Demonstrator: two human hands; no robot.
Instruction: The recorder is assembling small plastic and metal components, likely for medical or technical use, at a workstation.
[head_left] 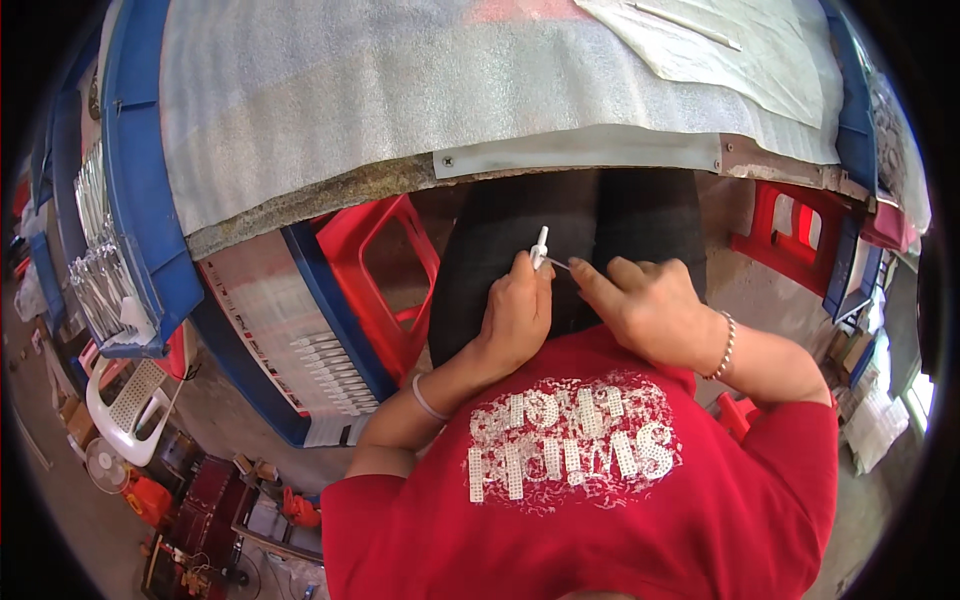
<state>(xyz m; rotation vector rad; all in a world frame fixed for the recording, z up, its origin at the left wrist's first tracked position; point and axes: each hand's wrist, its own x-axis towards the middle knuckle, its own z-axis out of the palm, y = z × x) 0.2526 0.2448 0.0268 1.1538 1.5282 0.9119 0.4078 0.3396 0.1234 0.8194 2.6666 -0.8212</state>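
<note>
White plastic fitting (540, 247) stands pinched upright in the left hand (515, 315), over the person's dark lap below the bench (400, 100) edge. The right hand (645, 305) closes its fingertips on a thin pin (558, 263) touching the fitting's side. Seating it seems to need steady alignment. A blue crate (320, 300) of white parts stands at left, with red stools (385, 275) beside it.

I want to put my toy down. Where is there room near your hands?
Free: the foam-covered table beyond both hands, left of the white sheet. Crowded: the lap, where left hand and right hand hold a small white part.
</note>
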